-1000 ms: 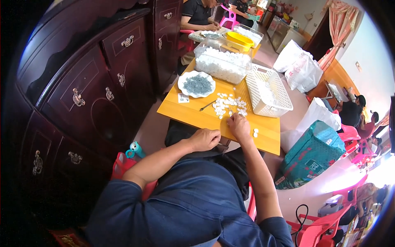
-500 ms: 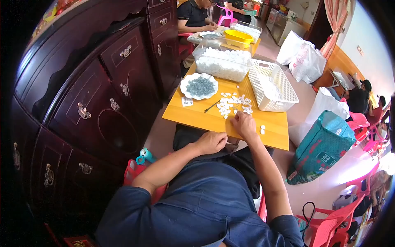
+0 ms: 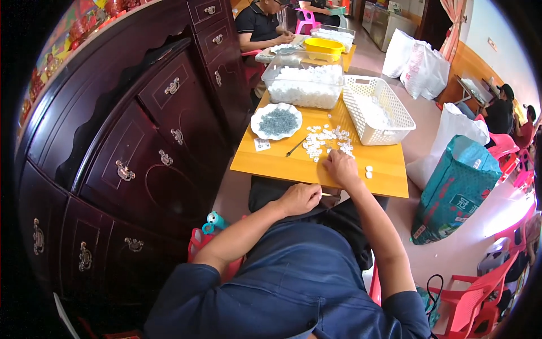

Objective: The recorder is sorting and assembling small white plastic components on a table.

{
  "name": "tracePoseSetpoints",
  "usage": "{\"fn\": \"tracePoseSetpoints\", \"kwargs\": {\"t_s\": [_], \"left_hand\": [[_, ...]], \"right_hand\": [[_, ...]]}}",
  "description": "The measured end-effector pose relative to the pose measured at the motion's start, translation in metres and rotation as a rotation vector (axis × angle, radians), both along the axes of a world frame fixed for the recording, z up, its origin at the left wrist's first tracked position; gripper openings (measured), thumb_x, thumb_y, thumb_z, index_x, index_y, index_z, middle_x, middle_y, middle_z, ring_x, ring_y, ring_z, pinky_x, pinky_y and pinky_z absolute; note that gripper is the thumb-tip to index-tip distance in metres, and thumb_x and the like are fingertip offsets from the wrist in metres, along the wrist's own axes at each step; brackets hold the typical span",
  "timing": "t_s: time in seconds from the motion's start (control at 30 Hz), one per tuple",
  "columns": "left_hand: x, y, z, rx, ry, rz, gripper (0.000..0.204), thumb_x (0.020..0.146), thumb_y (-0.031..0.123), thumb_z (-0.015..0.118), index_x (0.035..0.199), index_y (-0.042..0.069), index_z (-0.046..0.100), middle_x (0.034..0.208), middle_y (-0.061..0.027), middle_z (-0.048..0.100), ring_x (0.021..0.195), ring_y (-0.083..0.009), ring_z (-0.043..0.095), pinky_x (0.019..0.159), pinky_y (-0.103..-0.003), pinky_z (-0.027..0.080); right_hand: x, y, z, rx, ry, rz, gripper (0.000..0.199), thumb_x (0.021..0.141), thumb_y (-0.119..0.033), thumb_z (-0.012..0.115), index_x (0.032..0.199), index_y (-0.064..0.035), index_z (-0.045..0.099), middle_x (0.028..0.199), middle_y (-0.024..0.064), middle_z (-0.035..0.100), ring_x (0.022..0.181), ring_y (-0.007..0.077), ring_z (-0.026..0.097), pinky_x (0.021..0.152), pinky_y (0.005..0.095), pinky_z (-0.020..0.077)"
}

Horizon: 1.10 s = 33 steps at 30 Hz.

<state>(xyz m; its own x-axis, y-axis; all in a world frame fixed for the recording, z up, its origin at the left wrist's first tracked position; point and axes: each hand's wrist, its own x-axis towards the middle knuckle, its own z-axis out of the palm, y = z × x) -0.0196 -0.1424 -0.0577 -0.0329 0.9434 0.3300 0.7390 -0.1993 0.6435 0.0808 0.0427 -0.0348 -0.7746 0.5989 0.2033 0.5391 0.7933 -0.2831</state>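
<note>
My left hand (image 3: pixel 301 199) is closed just off the table's near edge, above my lap. A thin pale sliver shows beside its fingertips; what it grips is too small to name. On the table, my right hand (image 3: pixel 342 168) has its fingers drawn together at the near side of a scatter of small white plastic pieces (image 3: pixel 319 137); whatever is in its fingertips is hidden. Two round white pieces (image 3: pixel 368 172) lie to its right. Left of the scatter is a thin dark tool (image 3: pixel 294 147). Beyond that stands a scalloped white plate (image 3: pixel 255 123) of small grey-blue parts (image 3: pixel 279 121).
A clear bin of white pieces (image 3: pixel 305 85) and a white basket (image 3: pixel 389 137) stand across the wooden table (image 3: pixel 259 164). Dark cabinets (image 3: pixel 135 147) line the left. A teal bag (image 3: pixel 454 186) is on the floor at right. Another person (image 3: pixel 257 22) works at the far end.
The whole view has shifted slightly, with the table lying a little further right. Both hands keep nearly the same places and stay closed.
</note>
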Motion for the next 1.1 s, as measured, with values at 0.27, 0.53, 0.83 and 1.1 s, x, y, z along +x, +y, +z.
{"fn": "tracePoseSetpoints", "kwargs": {"t_s": [0.27,0.53,0.83,1.1], "left_hand": [[-0.003,0.003,0.006,-0.041,-0.001,-0.019,0.014,0.093,0.017,0.061,0.093,0.003,0.06,0.08,-0.0172,0.066,0.077,-0.0376,0.067,0.069,-0.045,0.052],[-0.002,0.001,0.001,-0.016,0.028,-0.018,0.014,0.093,0.018,0.06,0.094,0.004,0.06,0.082,-0.0174,0.067,0.079,-0.0379,0.067,0.07,-0.045,0.052],[-0.002,0.0,0.007,-0.077,-0.009,0.001,0.013,0.091,0.018,0.059,0.092,0.005,0.062,0.082,-0.0181,0.067,0.081,-0.0398,0.067,0.072,-0.047,0.053],[-0.003,0.001,0.001,-0.027,-0.011,-0.019,0.012,0.091,0.016,0.059,0.09,0.004,0.062,0.081,-0.0188,0.067,0.079,-0.0398,0.067,0.07,-0.047,0.052]], "right_hand": [[0.002,0.002,0.001,0.012,-0.029,-0.004,0.032,0.094,-0.034,0.062,0.105,-0.0037,0.063,0.104,0.0209,0.07,0.095,0.0368,0.071,0.084,0.0463,0.0574],[0.004,0.002,-0.001,0.022,-0.018,0.012,0.033,0.093,-0.033,0.064,0.107,-0.0035,0.063,0.105,0.0201,0.07,0.096,0.0376,0.071,0.084,0.046,0.0572],[0.002,0.009,0.01,-0.042,0.032,0.067,0.032,0.089,-0.035,0.068,0.096,-0.004,0.066,0.098,0.0204,0.071,0.09,0.0377,0.071,0.079,0.047,0.0568],[0.0,0.018,-0.006,0.096,-0.028,0.132,0.029,0.089,-0.034,0.067,0.097,-0.0068,0.065,0.094,0.0198,0.07,0.088,0.037,0.071,0.077,0.0474,0.0566]]}}
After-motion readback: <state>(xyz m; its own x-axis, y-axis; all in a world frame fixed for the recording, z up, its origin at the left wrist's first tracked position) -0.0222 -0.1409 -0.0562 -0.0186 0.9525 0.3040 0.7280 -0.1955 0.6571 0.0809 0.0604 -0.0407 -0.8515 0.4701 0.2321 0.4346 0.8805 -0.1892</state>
